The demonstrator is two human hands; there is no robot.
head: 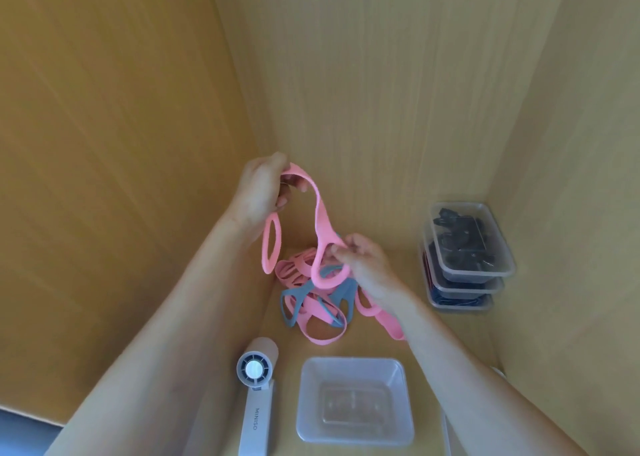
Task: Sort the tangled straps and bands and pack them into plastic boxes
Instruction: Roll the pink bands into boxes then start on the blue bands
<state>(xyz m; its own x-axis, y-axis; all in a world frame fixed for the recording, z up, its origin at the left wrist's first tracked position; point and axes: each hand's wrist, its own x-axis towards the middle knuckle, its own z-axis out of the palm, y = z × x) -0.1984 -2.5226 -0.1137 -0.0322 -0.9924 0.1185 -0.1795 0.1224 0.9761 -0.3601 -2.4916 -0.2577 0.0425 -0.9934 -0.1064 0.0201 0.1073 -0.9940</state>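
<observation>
My left hand (258, 195) is raised near the back corner and grips the upper end of a long pink strap (321, 213). One ring end of the strap hangs below that hand. My right hand (363, 261) pinches the strap's lower ring end just above a tangled pile of pink and grey-blue straps (311, 299) on the wooden surface. Another pink strap trails under my right wrist. An empty clear plastic box (355, 400) stands open in front of the pile.
A stack of three lidded plastic boxes (467, 258) with dark contents stands at the right wall. A white handheld fan (256, 386) lies left of the empty box. Wooden walls close in on the left, back and right.
</observation>
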